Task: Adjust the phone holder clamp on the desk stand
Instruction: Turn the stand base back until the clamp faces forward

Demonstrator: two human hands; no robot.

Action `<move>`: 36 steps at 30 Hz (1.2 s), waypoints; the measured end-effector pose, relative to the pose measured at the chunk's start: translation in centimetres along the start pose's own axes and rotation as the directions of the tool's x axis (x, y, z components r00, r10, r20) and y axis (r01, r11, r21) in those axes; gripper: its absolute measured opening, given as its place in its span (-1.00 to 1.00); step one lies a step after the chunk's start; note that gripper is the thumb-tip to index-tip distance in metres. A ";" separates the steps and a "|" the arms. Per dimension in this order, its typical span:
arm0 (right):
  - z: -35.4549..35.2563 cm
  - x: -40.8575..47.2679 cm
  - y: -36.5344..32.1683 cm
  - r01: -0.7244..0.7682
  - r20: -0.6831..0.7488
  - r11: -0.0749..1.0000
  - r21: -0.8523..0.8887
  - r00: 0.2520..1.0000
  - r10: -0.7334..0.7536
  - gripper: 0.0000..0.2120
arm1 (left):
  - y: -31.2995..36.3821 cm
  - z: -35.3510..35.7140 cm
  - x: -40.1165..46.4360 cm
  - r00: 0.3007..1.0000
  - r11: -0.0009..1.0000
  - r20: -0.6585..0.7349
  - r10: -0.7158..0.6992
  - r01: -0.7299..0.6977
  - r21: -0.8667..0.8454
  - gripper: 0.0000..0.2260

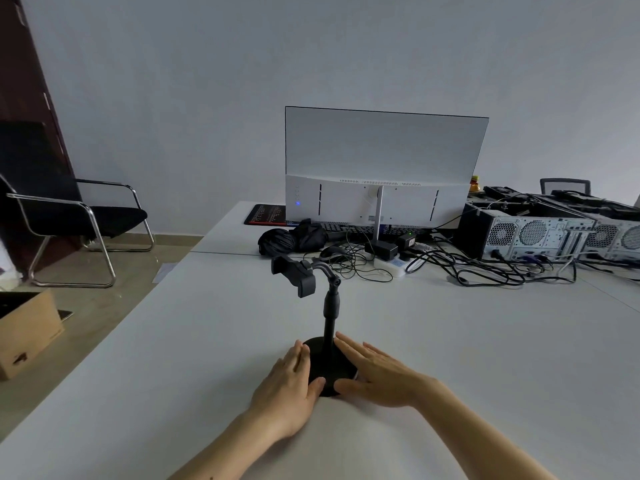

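No legible writing. The black metal desk stand (329,327) stands on the white table (173,358). The left hand (289,382) and right hand (375,374), both flat and unclenched, flank its round base (327,363). The black plastic phone clamp (294,271) sits well above both, ungrasped.

Matte black metal phone stand (329,327) on pale grey tabletop (173,358); white-backed monitor (377,202); possibly red-printed black mat (265,214).

Black phone stand (330,327) on white table (173,358), left hand (289,382) and right hand (377,374) flat beside its round base (327,370), clamp (294,273) up top, empty
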State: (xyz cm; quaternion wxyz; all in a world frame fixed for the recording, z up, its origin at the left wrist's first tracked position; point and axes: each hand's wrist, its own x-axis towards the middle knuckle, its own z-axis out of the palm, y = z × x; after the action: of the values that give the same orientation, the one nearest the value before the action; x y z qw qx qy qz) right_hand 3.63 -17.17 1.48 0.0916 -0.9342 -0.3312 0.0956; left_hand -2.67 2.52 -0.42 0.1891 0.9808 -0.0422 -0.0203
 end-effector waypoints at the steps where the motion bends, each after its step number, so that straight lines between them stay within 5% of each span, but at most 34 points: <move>1: 0.1 -0.1 0.0 -0.001 -0.007 1.000 0.004 1.000 0.001 -0.20 | -0.2 -0.3 0.1 1.000 1.000 0.000 0.008 -0.008 0.010 -0.38; 9: 2.1 -1.5 -2.0 -0.122 -0.178 0.991 0.056 0.975 0.130 -0.21 | -2.5 -2.9 2.2 0.976 0.983 0.120 0.182 -0.177 -0.048 -0.40; 21: 4.2 -1.0 -6.0 -0.315 -0.221 0.937 0.153 0.913 0.343 -0.24 | -3.3 -3.1 3.8 0.930 0.955 0.219 0.296 -0.283 -0.091 -0.41; 28: 4.4 -1.0 -5.3 -0.284 -0.220 0.957 0.064 0.931 0.291 -0.27 | -3.1 -2.4 2.9 0.956 0.971 0.180 0.231 -0.217 -0.097 -0.40; 36: 2.0 -1.2 -1.7 -0.049 -0.156 0.998 -0.037 0.987 0.042 -0.29 | -0.5 -1.2 0.8 0.994 0.997 0.080 0.073 -0.074 0.018 -0.31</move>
State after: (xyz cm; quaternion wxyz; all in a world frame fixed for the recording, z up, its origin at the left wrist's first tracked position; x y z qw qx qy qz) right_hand 1.23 -16.43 0.04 0.0959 -0.9478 -0.3036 0.0180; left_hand -1.76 3.38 0.47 0.1777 0.9789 -0.0859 -0.0520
